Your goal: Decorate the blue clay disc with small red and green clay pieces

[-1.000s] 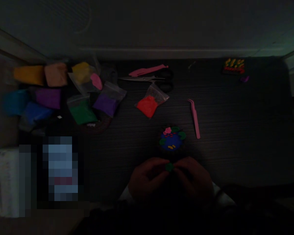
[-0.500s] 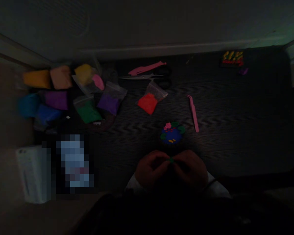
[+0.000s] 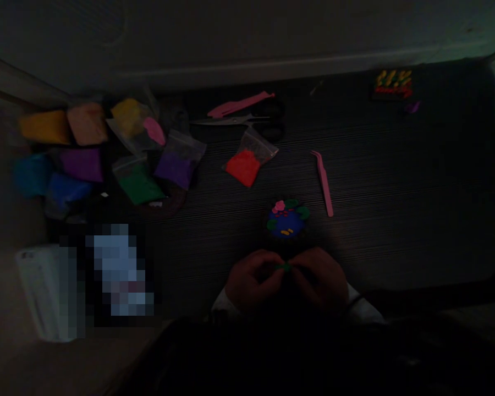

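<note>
- head view: the left hand [image 3: 252, 281] and the right hand [image 3: 322, 279] together pinch a small green piece [image 3: 286, 267].
- this piece is at six o'clock from the blue round model [image 3: 286, 224], near it.
- pink tweezers [image 3: 324, 188] lie on the counter [image 3: 416, 209], at one o'clock from the piece.

Lower centre: left hand [image 3: 251, 281] and right hand [image 3: 322, 278] pinch a green piece [image 3: 286, 267] between them. Just above: a blue disc [image 3: 284, 223] bearing pink, red, green and yellow pieces. Right of centre: pink tweezers [image 3: 325, 190]. Upper centre: scissors [image 3: 235, 120] above a red bag [image 3: 244, 166]. Upper left: coloured bags [image 3: 140, 184]. Upper right: a yellow-and-red model [image 3: 393, 85].
</note>
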The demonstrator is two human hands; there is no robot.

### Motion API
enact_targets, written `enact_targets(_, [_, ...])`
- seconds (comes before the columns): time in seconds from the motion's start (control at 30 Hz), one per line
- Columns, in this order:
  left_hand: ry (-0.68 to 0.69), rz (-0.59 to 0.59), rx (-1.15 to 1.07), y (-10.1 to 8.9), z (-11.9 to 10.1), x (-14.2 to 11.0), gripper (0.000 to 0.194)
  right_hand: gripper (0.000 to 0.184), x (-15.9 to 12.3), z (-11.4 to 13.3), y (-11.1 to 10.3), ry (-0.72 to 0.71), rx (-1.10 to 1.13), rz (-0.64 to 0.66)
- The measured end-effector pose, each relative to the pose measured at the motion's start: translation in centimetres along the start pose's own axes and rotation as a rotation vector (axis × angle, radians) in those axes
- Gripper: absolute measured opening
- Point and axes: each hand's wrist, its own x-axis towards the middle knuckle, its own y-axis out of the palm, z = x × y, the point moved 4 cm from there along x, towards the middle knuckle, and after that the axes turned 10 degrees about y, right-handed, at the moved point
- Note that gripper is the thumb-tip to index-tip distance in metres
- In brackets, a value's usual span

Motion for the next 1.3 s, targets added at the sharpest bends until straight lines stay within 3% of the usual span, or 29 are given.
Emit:
enact_targets(0.23, [-0.121, -0.065, -0.201, 0.17, 0.39, -0.37, 0.009, 0.012, -0.07, 0.08, -0.21, 0.039, 0.055, -0.031])
enact_targets(0.4, [-0.136, -0.079, -0.257, 0.19, 0.73, -0.42, 0.014, 0.015, -0.03, -0.01, -0.34, 0.034, 0.044, -0.013])
enact_targets(0.83, [0.067, -0.020, -0.134, -0.26, -0.11, 0.01, 0.011, 0.012, 0.14, 0.06, -0.28, -0.001, 0.046, -0.011])
enact_targets(1.1, [-0.131, 0.011, -0.274, 0.37, 0.54, -0.16, 0.026, 0.018, 0.05, -0.02, -0.39, 0.006, 0.071, 0.016])
enact_targets(1.3, [-0.135, 0.000, -0.252, 0.36, 0.58, -0.11, 0.027, 0.018, 0.01, -0.16, -0.57, 0.014, 0.104, -0.024])
